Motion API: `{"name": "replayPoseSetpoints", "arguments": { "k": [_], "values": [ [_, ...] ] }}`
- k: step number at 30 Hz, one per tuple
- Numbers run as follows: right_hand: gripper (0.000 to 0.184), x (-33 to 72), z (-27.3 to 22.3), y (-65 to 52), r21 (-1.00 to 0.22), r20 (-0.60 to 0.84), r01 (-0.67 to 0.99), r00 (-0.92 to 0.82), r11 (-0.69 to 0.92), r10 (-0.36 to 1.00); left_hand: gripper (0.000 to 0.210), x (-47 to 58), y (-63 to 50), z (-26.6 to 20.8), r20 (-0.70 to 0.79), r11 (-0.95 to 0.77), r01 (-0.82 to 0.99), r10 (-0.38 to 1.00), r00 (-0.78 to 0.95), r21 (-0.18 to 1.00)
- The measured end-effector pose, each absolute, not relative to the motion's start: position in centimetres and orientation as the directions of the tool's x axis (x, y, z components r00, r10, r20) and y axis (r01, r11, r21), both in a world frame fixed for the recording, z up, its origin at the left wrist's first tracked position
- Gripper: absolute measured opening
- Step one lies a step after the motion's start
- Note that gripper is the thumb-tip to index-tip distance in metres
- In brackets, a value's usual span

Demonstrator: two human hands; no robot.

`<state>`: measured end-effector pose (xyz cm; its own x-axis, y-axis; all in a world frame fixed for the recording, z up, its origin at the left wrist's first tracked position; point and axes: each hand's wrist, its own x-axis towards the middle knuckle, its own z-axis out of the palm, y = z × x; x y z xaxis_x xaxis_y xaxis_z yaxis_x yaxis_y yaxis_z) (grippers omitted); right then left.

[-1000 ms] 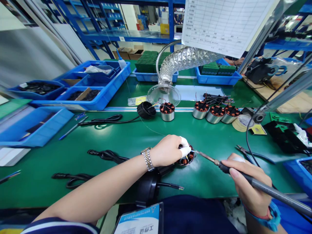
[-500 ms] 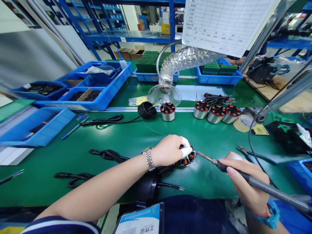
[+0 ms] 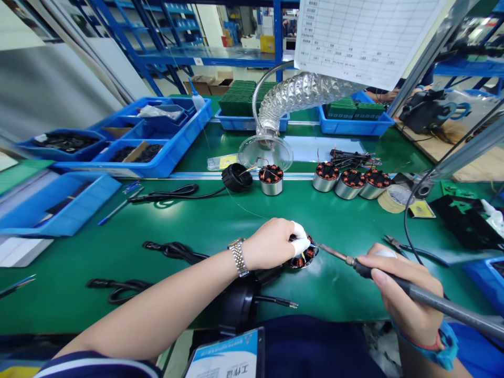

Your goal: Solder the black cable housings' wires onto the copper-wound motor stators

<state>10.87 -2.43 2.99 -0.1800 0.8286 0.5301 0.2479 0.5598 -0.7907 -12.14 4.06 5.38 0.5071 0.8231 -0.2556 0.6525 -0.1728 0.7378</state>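
Observation:
My left hand (image 3: 271,244), with white finger cots on its fingertips, pinches a thin blue wire over a motor stator (image 3: 303,261) with copper windings. The hand covers much of that stator. In my right hand (image 3: 409,296) is a soldering iron (image 3: 350,260), held like a pen. Its tip points left at the wire end by the stator's right rim; I cannot tell whether they touch. Below my left wrist lies a black housing (image 3: 238,304) with a cable whose stripped wires (image 3: 289,303) point right.
Behind stand a stator (image 3: 271,186) beside a black cap (image 3: 237,178), and several more stators (image 3: 325,181). A fume hood (image 3: 265,152) hangs over the back. Cutters (image 3: 417,252) lie right. Blue bins (image 3: 169,163) and black cables (image 3: 173,251) are left.
My right hand and the soldering iron have shifted slightly to the right, the tip drawing back a little. My left hand stays almost still at the stator.

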Motion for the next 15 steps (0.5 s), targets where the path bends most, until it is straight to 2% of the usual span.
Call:
{"name": "replayPoseSetpoints", "arguments": {
  "k": [15],
  "values": [
    [0.029, 10.84, 3.01, -2.39, -0.799, 0.509, 0.250, -0.203, 0.547, 0.836, 0.021, -12.08, 4.12, 5.38, -0.256, -0.171, 0.647, 0.820, 0.511, 0.743]
  ]
}}
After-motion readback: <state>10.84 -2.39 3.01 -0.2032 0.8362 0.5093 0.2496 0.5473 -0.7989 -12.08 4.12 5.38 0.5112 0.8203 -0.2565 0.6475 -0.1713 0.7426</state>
